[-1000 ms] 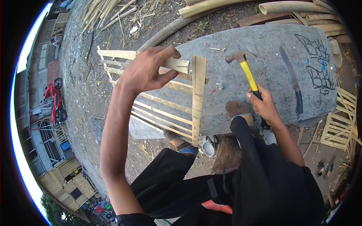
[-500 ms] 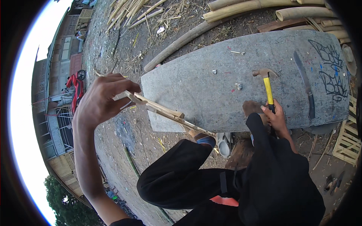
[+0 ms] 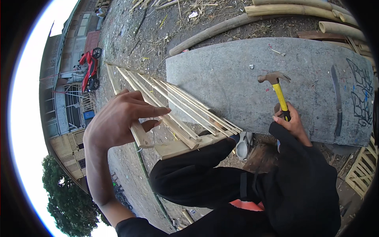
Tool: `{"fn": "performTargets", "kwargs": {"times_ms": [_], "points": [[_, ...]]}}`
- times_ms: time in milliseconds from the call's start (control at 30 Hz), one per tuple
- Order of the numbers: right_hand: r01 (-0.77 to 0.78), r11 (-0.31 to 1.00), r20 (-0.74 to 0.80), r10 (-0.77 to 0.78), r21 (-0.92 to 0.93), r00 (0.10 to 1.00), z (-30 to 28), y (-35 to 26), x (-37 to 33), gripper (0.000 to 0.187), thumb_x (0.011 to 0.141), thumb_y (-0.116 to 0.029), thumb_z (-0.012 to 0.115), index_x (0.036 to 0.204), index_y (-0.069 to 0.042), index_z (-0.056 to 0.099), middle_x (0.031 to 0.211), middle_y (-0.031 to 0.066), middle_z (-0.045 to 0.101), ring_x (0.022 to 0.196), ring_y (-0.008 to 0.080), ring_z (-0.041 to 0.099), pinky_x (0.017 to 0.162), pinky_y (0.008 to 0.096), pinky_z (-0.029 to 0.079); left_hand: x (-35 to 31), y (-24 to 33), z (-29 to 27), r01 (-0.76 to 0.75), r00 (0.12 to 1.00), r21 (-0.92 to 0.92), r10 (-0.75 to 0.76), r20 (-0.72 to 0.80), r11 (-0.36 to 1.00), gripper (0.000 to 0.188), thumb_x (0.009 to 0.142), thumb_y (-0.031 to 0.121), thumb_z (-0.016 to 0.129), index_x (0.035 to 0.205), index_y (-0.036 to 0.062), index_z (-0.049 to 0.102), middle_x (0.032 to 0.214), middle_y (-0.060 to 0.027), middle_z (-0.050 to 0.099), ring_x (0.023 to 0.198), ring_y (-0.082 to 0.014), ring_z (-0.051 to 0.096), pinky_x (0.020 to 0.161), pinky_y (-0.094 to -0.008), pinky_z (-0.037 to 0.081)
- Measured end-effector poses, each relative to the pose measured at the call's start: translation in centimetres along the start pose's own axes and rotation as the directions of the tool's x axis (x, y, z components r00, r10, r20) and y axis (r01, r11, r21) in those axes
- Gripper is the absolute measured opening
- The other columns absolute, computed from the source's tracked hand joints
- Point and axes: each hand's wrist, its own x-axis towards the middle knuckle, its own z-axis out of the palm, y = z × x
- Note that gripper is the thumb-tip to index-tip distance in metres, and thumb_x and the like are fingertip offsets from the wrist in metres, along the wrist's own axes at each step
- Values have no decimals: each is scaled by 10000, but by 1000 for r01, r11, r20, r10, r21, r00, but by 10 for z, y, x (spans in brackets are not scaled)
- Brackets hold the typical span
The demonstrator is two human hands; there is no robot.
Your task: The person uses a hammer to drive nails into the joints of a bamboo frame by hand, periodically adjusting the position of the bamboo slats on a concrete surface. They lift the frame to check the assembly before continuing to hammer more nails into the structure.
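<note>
A panel of pale bamboo slats (image 3: 181, 104), joined by crosspieces at its ends, slants between my left side and the stone slab. My left hand (image 3: 122, 118) is closed around its outermost slat near the close end, with the index finger and thumb reaching past the wood. Something thin shows below the thumb, too small to name. The panel's near crosspiece (image 3: 177, 147) lies over my bent knee. A claw hammer (image 3: 279, 93) with a yellow and black handle is upright in my right hand (image 3: 292, 122), its head above the slab.
The grey stone slab (image 3: 221, 83) carries a long knife (image 3: 336, 102) and small scraps. Bamboo poles (image 3: 292, 10) lie behind it. A slatted bamboo crate piece (image 3: 361, 170) is at the right. A red motorcycle (image 3: 90, 71) stands beyond, at the left.
The slatted panel has turned from nearly edge-on to showing its spread slats. My left hand has come lower and slightly right. The hammer stays in my right hand, its head seeming nearer.
</note>
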Motion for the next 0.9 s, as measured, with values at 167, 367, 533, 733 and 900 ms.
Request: {"fn": "performTargets", "kwargs": {"times_ms": [167, 367, 533, 733, 900], "points": [[124, 992, 47, -123, -29, 991, 14, 27, 3, 334, 777, -196, 764, 978, -38, 549, 842, 43, 617, 804, 132, 572, 765, 317, 455, -32, -2, 21, -3, 997, 71, 9, -80, 997, 258, 794, 189, 776, 1047, 138, 777, 740, 1, 706, 657, -142, 549, 716, -335, 416], [50, 987, 171, -23, -155, 985, 14, -8, 15, 404, 767, -205, 778, 1018, -33, 512, 900, 49, 682, 713, 84, 544, 675, 280, 444, -23, 5, 20, 112, 992, 93, -118, 51, 989, 363, 828, 205, 755, 1188, 174, 719, 644, 13, 630, 600, -147, 504, 736, -345, 407], [177, 979, 451, -111, -105, 885, 62, -33, 39, 485, 767, -236, 789, 1081, -29, 482, 954, 15, 716, 610, 64, 496, 586, 258, 414, -18, 5, 35, -1, 996, 56, 6, -83, 998, 433, 794, 173, 777, 1219, 175, 695, 915, -47, 727, 836, -195, 664, 866, -381, 458], [243, 965, 540, -153, -99, 827, 69, -21, 38, 482, 765, -138, 797, 1102, -51, 464, 993, 31, 704, 548, 14, 405, 527, 206, 350, -26, 2, 38, 104, 988, -64, -96, 125, 992, 523, 703, 84, 802, 1206, 172, 690, 1101, -70, 712, 1019, -221, 670, 1007, -428, 448], [28, 996, 394, 7, -83, 919, 57, -4, 31, 469, 754, -160, 798, 1057, -62, 453, 926, 20, 706, 569, 17, 432, 541, 199, 373, -21, -9, 59, 38, 978, 122, -62, 199, 992, 417, 655, 65, 784, 1062, 139, 728, 970, -22, 737, 945, -214, 690, 975, -419, 484]]}}
